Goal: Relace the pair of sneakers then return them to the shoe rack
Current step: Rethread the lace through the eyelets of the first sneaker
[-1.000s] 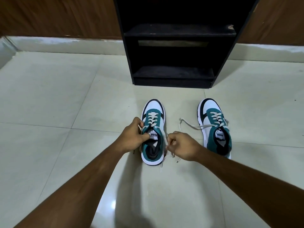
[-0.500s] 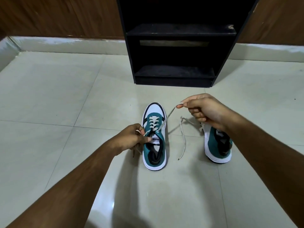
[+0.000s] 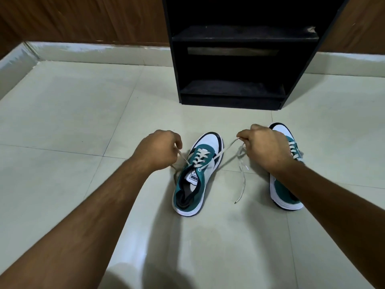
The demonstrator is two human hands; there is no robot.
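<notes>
2 hands pull the lace ends apart over the left sneaker (image 3: 198,174), which lies toe toward the shoe rack (image 3: 231,99). The left hand (image 3: 158,150) pinches one lace end (image 3: 183,158); the right hand (image 3: 264,147) pinches the other lace end (image 3: 227,147). The right sneaker (image 3: 285,197) sits beside, under the right forearm. Pale tiled floor (image 3: 83,122), rack ahead.

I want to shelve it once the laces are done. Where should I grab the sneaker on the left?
Grip the left sneaker at its heel collar, coming from above and behind. The heel faces the person and the collar stands open and unobstructed, while the laces are stretched out over the front between the left hand and the right hand.
</notes>
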